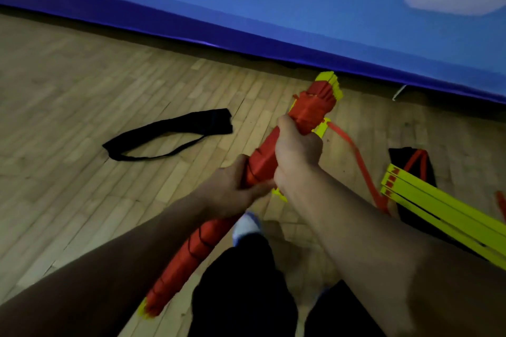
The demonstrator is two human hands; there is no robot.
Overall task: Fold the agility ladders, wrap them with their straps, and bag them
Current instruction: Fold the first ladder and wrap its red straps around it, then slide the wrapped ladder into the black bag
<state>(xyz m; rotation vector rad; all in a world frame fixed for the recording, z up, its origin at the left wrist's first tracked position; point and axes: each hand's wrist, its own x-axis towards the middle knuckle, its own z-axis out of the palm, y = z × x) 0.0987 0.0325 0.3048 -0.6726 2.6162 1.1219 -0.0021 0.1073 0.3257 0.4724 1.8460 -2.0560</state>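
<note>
A folded agility ladder (262, 161), a long bundle of yellow rungs wound in orange strap, slants from lower left to upper right above the floor. My left hand (232, 189) grips its middle from the left. My right hand (297, 149) grips it just above, fingers curled round the wrap. A loose orange strap end (361, 164) trails from the bundle down to the right. An empty black carry bag (175, 130) lies flat on the floor at the left. A second folded ladder (438, 208), yellow rungs unwrapped, lies at the right on another black bag (427, 169).
Wooden floor (82, 123) all around. A blue padded wall mat (301, 13) runs across the back. My legs in black trousers and a white-blue shoe (246, 224) are below the bundle.
</note>
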